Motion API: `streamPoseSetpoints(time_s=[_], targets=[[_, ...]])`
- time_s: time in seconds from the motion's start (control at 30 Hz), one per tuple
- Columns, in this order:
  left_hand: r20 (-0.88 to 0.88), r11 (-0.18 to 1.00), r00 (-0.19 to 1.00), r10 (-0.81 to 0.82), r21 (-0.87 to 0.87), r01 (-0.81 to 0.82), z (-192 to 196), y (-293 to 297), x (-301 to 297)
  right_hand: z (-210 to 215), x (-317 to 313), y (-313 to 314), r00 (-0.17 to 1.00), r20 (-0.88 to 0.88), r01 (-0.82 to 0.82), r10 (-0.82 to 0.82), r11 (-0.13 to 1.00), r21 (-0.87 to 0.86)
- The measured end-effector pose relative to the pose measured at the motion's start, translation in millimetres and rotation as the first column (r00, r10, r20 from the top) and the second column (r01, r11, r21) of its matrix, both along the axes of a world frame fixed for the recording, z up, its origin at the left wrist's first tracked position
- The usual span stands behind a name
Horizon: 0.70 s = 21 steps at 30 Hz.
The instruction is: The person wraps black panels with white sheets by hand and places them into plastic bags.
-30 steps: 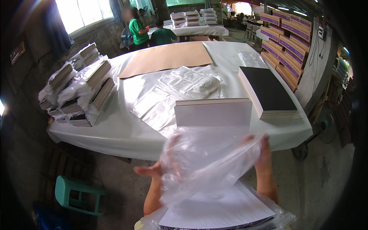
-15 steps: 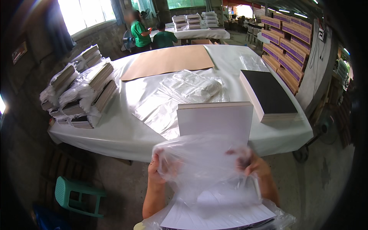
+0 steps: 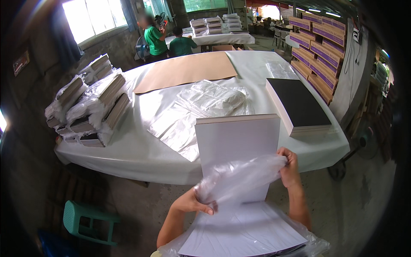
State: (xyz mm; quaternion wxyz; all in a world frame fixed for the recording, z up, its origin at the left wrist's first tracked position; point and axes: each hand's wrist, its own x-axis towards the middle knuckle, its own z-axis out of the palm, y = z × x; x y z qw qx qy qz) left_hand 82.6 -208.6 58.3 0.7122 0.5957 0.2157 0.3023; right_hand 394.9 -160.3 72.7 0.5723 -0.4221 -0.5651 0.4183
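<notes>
A stack of white boards lies inside a clear plastic bag close to my body. With its fingers pinched at the bag's edge, my right hand holds the upper right of the film up. My left hand grips the film's left side; its thumb points inward, and the plastic partly covers its other fingers. Just beyond the bag, another stack of white boards stands tilted up at the near table edge, its lower part behind the film.
On the white-covered table lie loose plastic bags, a brown sheet and a black-topped board stack. Wrapped bundles are piled left. A green stool stands lower left, cartons right. Two people in green work beyond.
The raised film has dropped and been drawn to the right. My left hand has moved down and inward; my right hand has risen slightly with the bag's edge.
</notes>
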Motion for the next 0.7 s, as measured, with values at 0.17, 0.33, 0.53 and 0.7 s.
streamPoseSetpoints(time_s=[0.17,0.33,0.53,0.7], targets=[[-0.132,0.968,0.959,-0.251,-0.066,0.244,-8.2,-4.8,3.3,-5.4,-5.0,9.3,0.774,0.335,0.375,-0.537,0.816,0.44],[-0.179,0.977,0.978,-0.11,0.163,0.139,17.4,-1.3,17.3,-1.4,12.3,16.9,0.596,0.283,0.573,-0.752,0.645,0.506],[-0.182,0.879,0.864,0.469,0.007,-0.476,-3.0,5.1,24.0,0.6,24.9,24.2,0.612,0.298,0.494,-0.733,0.648,0.58],[0.156,0.675,0.667,0.729,-0.002,-0.738,37.3,32.5,29.5,18.6,1.5,28.5,0.635,0.268,0.512,-0.724,0.655,0.556]])
